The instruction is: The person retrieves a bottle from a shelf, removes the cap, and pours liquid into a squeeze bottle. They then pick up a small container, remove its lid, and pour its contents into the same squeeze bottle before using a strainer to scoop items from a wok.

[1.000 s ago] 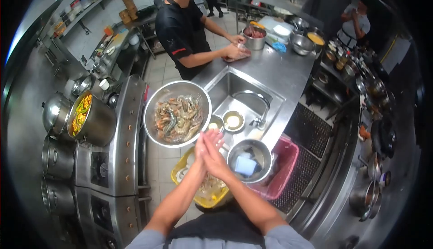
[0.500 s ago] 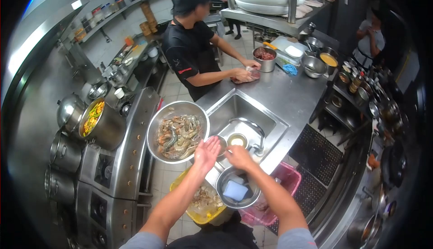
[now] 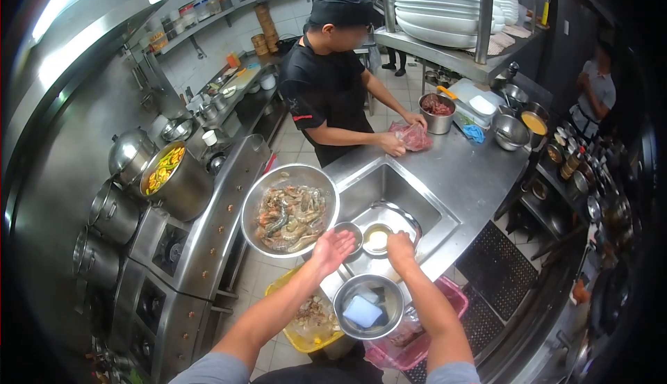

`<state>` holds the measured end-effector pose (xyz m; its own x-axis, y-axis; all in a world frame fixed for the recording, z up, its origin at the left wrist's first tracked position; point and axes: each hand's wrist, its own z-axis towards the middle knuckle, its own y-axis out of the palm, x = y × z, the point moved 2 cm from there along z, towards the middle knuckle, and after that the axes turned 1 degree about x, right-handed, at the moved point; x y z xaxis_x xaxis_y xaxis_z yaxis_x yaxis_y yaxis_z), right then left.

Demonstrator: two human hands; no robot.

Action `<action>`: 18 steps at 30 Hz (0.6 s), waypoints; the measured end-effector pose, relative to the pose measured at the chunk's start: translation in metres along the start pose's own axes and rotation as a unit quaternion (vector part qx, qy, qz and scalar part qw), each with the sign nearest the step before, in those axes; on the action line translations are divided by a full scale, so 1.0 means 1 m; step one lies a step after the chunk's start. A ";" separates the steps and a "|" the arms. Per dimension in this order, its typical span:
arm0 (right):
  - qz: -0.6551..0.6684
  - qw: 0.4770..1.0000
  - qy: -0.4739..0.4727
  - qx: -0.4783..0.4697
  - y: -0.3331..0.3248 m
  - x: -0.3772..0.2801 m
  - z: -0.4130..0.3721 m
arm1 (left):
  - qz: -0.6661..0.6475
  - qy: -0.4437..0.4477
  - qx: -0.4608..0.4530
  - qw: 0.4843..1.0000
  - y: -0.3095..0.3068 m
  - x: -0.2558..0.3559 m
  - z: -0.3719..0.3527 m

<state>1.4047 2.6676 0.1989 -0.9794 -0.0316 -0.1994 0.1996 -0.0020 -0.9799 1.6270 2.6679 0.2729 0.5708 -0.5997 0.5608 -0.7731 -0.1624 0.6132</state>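
My left hand (image 3: 332, 250) is palm up with its fingers stretched out and nothing in it, beside the rim of a large metal bowl of shrimp (image 3: 292, 218). My right hand (image 3: 399, 250) is closed at the base of the sink's faucet, and what its fingers hold is hidden. Between my hands are a small metal bowl (image 3: 349, 236) and a second one with pale contents (image 3: 377, 239). Below them, a metal bowl (image 3: 368, 306) holds a light blue block and water.
A co-worker handles bagged meat (image 3: 414, 136) beyond the sink (image 3: 379, 186), near a pot of meat (image 3: 438, 111). Under my forearms are a yellow bin (image 3: 306, 328) and a pink basket (image 3: 389, 357). Stoves with large pots (image 3: 182, 188) line the left.
My right hand has moved right, from the small bowls to the faucet base. My left hand stays open. The co-worker's head has turned down toward the meat, and the whole view has shifted.
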 end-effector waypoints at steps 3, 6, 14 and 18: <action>-0.045 0.998 0.036 -0.001 -0.043 -0.018 -0.002 | 0.005 -0.021 -0.016 1.000 0.003 -0.005 0.021; -0.049 0.994 0.086 -0.037 -0.045 -0.026 0.019 | 0.012 -0.037 -0.027 0.999 0.014 -0.016 0.048; 0.483 0.868 0.111 0.022 -0.033 -0.075 0.067 | -0.048 0.088 -0.112 0.989 0.020 -0.033 0.166; 0.527 0.845 0.057 0.070 0.003 -0.049 0.098 | -0.111 -0.013 -0.044 0.993 0.050 -0.035 0.144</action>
<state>1.4558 2.5710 0.2070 -0.2503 0.0058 -0.9681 0.9568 -0.1513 -0.2483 1.5280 2.5678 0.2039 0.7163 -0.5764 0.3934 -0.6018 -0.2248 0.7664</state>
